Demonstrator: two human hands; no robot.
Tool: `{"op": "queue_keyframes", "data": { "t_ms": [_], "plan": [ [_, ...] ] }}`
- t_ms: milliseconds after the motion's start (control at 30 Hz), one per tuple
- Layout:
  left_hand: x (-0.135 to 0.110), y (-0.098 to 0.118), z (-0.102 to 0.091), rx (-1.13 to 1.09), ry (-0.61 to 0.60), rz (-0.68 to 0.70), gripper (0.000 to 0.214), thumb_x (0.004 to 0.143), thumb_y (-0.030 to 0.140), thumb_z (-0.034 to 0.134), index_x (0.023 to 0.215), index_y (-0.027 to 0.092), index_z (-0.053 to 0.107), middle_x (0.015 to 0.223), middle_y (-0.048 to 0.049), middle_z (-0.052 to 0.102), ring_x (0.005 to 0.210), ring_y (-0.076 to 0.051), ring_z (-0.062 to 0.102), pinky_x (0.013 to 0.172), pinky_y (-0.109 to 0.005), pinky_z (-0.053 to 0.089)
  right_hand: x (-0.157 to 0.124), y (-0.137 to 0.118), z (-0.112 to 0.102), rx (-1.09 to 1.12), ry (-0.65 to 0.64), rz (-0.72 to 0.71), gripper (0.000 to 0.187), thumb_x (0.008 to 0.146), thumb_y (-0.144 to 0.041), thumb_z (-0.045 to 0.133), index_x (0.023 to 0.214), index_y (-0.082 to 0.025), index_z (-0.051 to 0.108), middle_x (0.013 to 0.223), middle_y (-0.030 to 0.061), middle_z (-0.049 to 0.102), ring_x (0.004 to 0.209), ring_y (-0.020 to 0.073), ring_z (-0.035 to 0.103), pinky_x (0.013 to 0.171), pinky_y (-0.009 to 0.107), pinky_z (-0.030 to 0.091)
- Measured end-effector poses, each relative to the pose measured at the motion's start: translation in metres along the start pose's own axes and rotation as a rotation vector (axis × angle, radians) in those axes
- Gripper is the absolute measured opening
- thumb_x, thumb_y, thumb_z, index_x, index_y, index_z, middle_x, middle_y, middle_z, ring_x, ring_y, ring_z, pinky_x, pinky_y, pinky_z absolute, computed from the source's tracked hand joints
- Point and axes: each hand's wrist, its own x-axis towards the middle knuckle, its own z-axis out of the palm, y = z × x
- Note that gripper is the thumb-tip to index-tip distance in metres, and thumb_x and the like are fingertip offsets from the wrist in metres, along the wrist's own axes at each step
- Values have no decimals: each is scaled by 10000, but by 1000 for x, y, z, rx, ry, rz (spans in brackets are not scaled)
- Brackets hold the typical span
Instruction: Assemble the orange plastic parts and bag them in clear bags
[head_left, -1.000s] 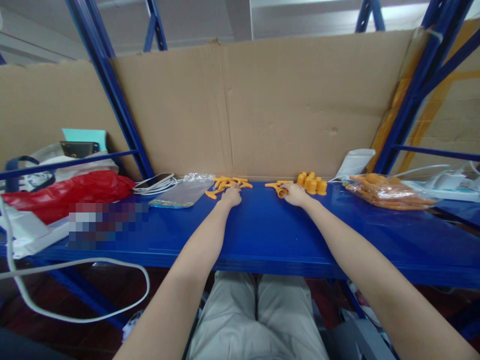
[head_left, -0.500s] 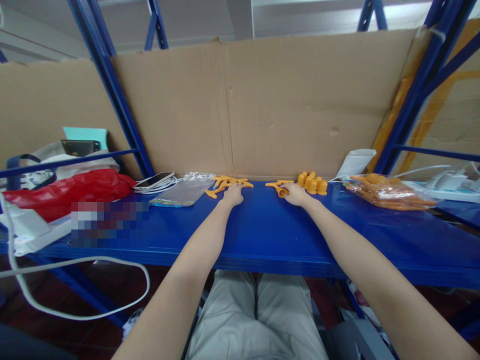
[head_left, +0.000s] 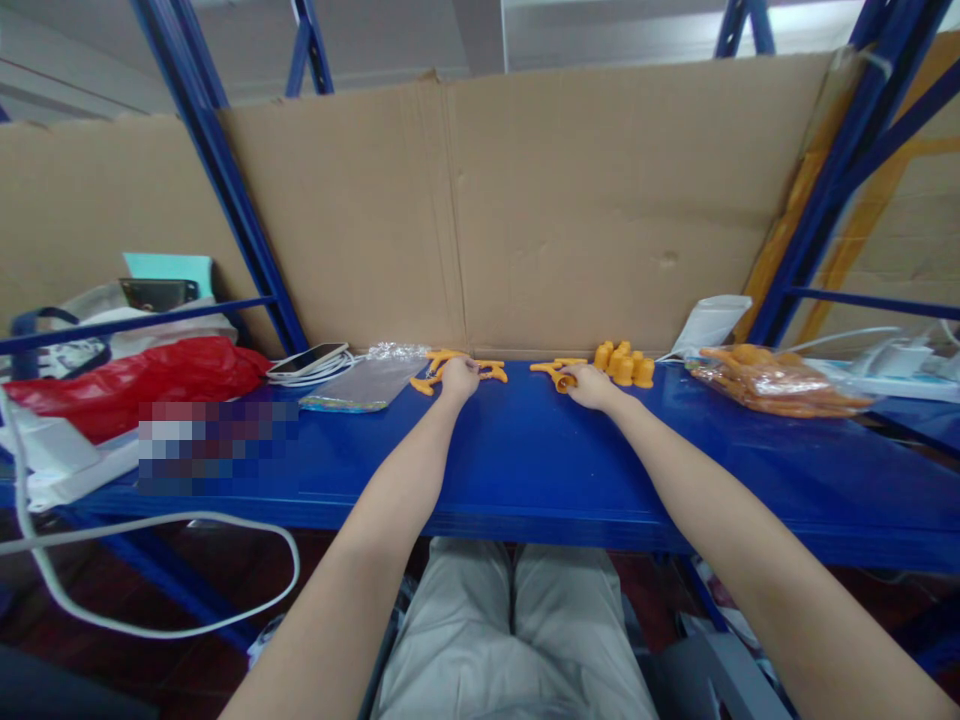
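My left hand (head_left: pixel 459 379) is among a loose group of thin, branching orange plastic pieces (head_left: pixel 426 384) near the back of the blue table. Its fingers are curled down onto one of them, and the fingertips are mostly hidden. Across a gap to the right, my right hand (head_left: pixel 592 387) grips a hollow orange plastic part (head_left: pixel 563 383), its round open end facing me. Another slim orange piece (head_left: pixel 559 366) lies just behind that part. Beside the right hand stand several orange cup-shaped pieces (head_left: pixel 622 364) in a cluster.
A clear plastic bag (head_left: pixel 352 385), a phone (head_left: pixel 319 358) and a coiled white cable lie left of the pieces, with a red bag (head_left: pixel 172 378) farther left. On the right is a bag of orange parts (head_left: pixel 772 385). Cardboard (head_left: pixel 600 200) walls off the back.
My left hand has shifted slightly left and back over the orange pieces, and its fingers look more curled. My right hand stays in place with its part.
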Motion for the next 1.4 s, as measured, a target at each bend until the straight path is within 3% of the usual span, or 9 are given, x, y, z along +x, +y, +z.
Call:
{"op": "queue_keyframes", "data": {
  "t_ms": [233,467,600,733,867,1033,1233,1400],
  "plan": [
    [-5,4,-9,8,41,-29,218,833,85,544,917,137,738,935,-88,760,939,-203,706,845,-270,537,-2,-2,-3,30,-9,19,465,845,-136,509,1286,-221,629,1360,69,597,1275,283,534,1058,446,429],
    [-5,-4,6,179,-102,106,274,900,240,503,1054,207,727,1074,-79,740,1039,-221,675,900,-301,524,-2,-3,-3,17,-16,19,464,851,-146,498,1294,-195,625,1368,78,590,1279,278,531,1069,422,417],
    [-2,-6,11,157,-180,169,318,855,169,512,1067,250,735,1125,-37,732,1062,-198,668,933,-287,508,-1,-3,-1,20,-6,11,457,846,-145,501,1279,-192,637,1349,83,605,1260,277,546,1058,413,427],
    [-1,-4,10,100,-193,158,281,824,137,556,992,226,763,1047,-42,755,1013,-194,685,915,-276,517,-1,-2,-1,16,-5,8,454,852,-153,496,1279,-217,635,1351,65,605,1257,269,549,1050,414,436],
    [-4,2,4,34,-89,108,243,838,122,576,980,164,768,1030,-91,755,981,-213,697,886,-269,521,-2,-3,-2,30,-9,12,465,838,-142,510,1282,-205,635,1360,79,596,1264,294,542,1055,450,430],
    [-9,12,-8,-71,74,57,261,885,143,520,1011,152,749,1012,-82,758,977,-208,693,864,-272,519,-2,-2,-2,25,-6,2,457,843,-129,492,1272,-188,637,1366,92,589,1269,287,539,1059,440,424],
    [-11,24,-19,-229,251,170,275,907,147,449,998,154,709,1022,-75,739,981,-181,668,894,-274,497,-2,-3,-3,28,-14,14,461,844,-141,503,1283,-208,629,1376,72,583,1278,282,531,1065,435,422],
    [-13,31,-23,-268,301,211,236,899,123,439,997,157,651,958,-57,713,907,-151,656,830,-239,494,-3,-3,-3,29,-23,9,448,855,-147,493,1277,-202,632,1381,71,579,1287,274,523,1068,419,419]
  ]
}}
